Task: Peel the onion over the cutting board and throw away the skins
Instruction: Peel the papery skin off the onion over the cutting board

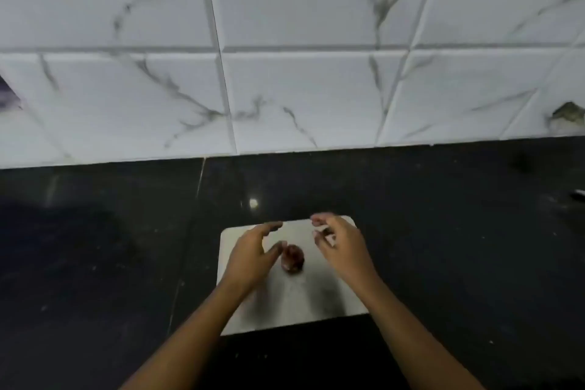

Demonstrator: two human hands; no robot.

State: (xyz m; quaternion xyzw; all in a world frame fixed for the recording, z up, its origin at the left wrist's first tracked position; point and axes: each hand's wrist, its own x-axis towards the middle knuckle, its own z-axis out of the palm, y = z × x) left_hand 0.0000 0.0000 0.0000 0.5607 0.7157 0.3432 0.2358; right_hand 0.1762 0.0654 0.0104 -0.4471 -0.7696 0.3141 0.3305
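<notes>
Both forearms reach in over the black worktop (95,263). The left hand (250,258) and right hand (340,245) hover with loose, empty grips on either side of the onion (292,258), which lies mid cutting board (297,304). It is probably firm, light, with brittle, slippery skin; best pinched at the tip. Marbled tiles (300,89) stand behind.

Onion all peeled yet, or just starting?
Just starting. Done: the onion sits on the cutting board, dark skin still on. In hand: nothing; left hand and right hand hover open beside it. Left: peeling and binning the skins.
</notes>
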